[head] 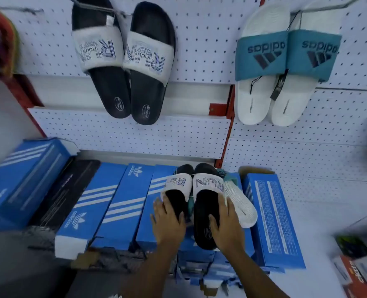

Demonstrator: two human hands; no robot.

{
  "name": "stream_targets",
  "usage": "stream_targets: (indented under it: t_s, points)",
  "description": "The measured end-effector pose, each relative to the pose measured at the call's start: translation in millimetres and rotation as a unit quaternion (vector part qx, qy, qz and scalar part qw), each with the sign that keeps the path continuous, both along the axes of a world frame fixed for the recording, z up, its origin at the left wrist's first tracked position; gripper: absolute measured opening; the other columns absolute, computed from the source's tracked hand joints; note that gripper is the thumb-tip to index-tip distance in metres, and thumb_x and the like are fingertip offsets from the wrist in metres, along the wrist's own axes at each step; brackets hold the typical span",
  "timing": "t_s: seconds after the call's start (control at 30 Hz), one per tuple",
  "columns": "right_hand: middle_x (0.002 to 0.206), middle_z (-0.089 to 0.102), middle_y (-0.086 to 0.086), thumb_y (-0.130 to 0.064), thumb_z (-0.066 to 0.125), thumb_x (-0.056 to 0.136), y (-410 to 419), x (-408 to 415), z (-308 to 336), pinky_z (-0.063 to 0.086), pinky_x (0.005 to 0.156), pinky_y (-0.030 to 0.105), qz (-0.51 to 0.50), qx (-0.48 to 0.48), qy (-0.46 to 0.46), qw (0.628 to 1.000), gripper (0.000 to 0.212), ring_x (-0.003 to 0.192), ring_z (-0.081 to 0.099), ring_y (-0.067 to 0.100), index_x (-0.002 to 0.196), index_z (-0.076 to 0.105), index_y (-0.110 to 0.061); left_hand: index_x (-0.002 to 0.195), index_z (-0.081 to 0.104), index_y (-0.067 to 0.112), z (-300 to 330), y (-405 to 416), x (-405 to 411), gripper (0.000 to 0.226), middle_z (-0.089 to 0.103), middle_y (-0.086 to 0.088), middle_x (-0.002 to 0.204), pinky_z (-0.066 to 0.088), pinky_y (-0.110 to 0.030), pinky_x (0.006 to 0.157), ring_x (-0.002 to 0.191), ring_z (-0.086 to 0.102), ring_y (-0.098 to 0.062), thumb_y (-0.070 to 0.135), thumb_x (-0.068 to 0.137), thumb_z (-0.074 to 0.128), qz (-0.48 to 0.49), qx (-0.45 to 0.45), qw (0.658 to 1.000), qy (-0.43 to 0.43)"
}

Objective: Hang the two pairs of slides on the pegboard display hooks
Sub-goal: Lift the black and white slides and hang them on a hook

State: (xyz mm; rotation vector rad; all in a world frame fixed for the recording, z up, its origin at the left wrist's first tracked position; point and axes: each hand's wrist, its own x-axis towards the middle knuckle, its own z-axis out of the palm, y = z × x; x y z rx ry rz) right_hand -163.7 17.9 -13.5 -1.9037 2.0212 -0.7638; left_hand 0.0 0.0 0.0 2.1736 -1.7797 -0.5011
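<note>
Resting on a row of blue shoe boxes [113, 196], a black pair of slides [196, 196] with white straps, heels toward the camera, toes toward the pegboard [199, 39]. Pressing down on the left slide's heel, the left hand [169, 220], fingers spread and curled over its edge. Gripping the right slide's heel, the right hand [225, 224], thumb on the black footbed, fingers wrapped round the outer side. Tucked just under and beside the right slide, a white slide [240, 203] with a teal strap, sole turned partly upward; its partner mostly hidden beneath the black pair, only a strip of teal showing between them. Hanging already on the pegboard above: a matching black-and-white pair [126, 61] at upper left on a wire hook [96, 6], toes up, and a white pair with teal straps [285, 67] at upper right on another hook [328, 7]. Lying among the blue boxes at left, one black box [70, 190].
</note>
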Motion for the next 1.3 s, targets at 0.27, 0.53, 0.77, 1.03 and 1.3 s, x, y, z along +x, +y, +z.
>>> stream_targets:
  t_s: [0.27,0.53,0.77,1.03,1.3]
  points:
    - [0.148,0.04,0.014,-0.022,0.066,0.087,-24,-2,11,0.039,0.103,0.042,-0.128,0.18,-0.357,0.908,0.08,0.133,0.042,0.032,0.15,0.018,-0.009,0.131,0.036,-0.007,0,-32,24,0.067,0.047,-0.025,0.134,0.044,-0.04,0.092,0.121,0.049,-0.037,0.035,0.086,0.063,0.152,0.175,0.925,0.3]
    - [0.095,0.066,0.01,0.003,0.064,0.084,-33,-11,23,0.054,0.066,0.033,-0.148,0.255,-0.515,0.805,0.023,0.082,0.062,0.024,0.107,0.063,-0.003,0.108,0.058,-0.003,-9,-24,54,0.035,0.061,-0.011,0.077,0.047,-0.036,0.06,0.051,0.054,-0.021,0.022,0.085,0.067,0.202,0.355,0.765,0.499]
    - [0.095,0.066,0.011,0.012,0.063,0.081,-34,-1,53,0.051,0.063,0.029,-0.114,0.217,-0.55,0.798,0.029,0.084,0.062,0.022,0.098,0.059,-0.011,0.089,0.059,-0.003,23,-8,77,0.01,0.066,-0.017,0.087,0.06,-0.035,0.059,0.08,0.064,-0.03,0.0,0.082,0.066,0.185,0.257,0.781,0.539]
    - [0.106,0.063,0.006,0.001,0.07,0.079,-62,44,122,0.056,0.075,0.036,-0.02,0.104,-0.569,0.816,0.045,0.099,0.062,0.024,0.118,0.054,-0.015,0.088,0.062,0.012,112,3,114,0.015,0.063,-0.013,0.102,0.054,-0.038,0.076,0.084,0.063,-0.024,-0.002,0.085,0.063,0.143,0.024,0.795,0.589]
    - [0.11,0.063,-0.002,-0.012,0.073,0.078,-71,93,211,0.054,0.091,0.041,0.076,-0.032,-0.559,0.825,0.04,0.101,0.064,0.019,0.107,0.057,-0.034,0.086,0.06,0.021,188,18,139,0.024,0.076,0.009,0.073,0.058,-0.022,0.061,0.073,0.068,-0.009,-0.002,0.085,0.062,0.125,-0.198,0.765,0.6]
